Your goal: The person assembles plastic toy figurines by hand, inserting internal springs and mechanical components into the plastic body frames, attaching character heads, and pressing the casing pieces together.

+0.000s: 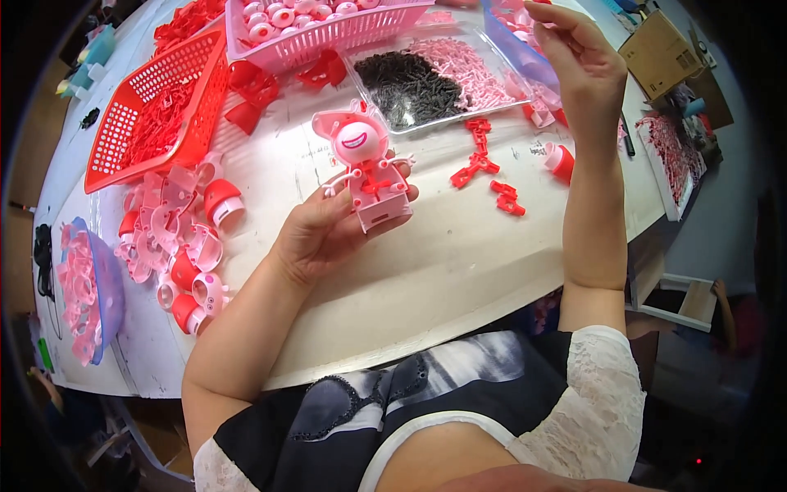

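Note:
My left hand (320, 225) is closed around a partly assembled pink toy figure (361, 164), held upright above the table. The figure has a round head with a smile, an opened shell around it, thin pink arms and red parts inside its box-shaped body. My right hand (586, 61) is raised at the upper right, over the edge of a bluish-purple basket (500, 33) of pink parts. Its finger and thumb are bent with a small gap between their tips, and I see nothing held there. Red linked pieces (475, 156) and a smaller red piece (507, 198) lie to the right of the figure.
A clear tray (393, 127) holds black screws and pink sticks. Beyond are a pink basket (328, 37) of round heads and a red basket (156, 98) of red parts. Pink and red shells (176, 238) pile up at left, beside a purple bowl (106, 287). A cardboard box (660, 57) stands at right.

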Demonstrator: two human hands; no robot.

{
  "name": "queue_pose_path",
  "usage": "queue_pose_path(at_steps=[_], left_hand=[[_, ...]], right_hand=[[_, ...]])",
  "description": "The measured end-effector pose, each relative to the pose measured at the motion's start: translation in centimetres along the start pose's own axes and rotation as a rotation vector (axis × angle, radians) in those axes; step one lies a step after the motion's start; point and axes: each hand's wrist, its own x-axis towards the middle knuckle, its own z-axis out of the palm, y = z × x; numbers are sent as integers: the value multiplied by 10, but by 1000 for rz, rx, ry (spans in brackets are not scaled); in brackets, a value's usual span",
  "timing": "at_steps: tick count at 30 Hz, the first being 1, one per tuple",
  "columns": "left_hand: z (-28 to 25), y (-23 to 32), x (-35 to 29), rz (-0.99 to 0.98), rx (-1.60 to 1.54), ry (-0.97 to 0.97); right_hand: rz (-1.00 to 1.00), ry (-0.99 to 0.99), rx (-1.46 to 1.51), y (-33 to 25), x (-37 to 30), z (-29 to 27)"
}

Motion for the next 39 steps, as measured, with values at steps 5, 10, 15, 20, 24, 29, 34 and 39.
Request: queue_pose_path(at_steps=[5, 10, 15, 20, 24, 29, 34, 39], left_hand=[[1, 4, -3, 25, 25, 48], [1, 4, -1, 52, 35, 89], [0, 1, 2, 26, 76, 101], [1, 3, 1, 35, 52, 104], [0, 2, 3, 25, 47, 144], [-2, 5, 2, 4, 25, 173], [0, 6, 2, -16, -7, 183], [3, 7, 2, -21, 15, 187]], right_hand=[[685, 23, -1082, -18, 14, -12], [1006, -576, -1222, 5, -5, -17], [859, -788, -1291, 35, -25, -3], [911, -851, -1335, 55, -25, 12], [819, -853, -1400, 56, -39, 12], [801, -877, -1408, 59, -43, 12], [723, -995, -1462, 60, -40, 11], [946, -763, -1285, 57, -28, 7]])
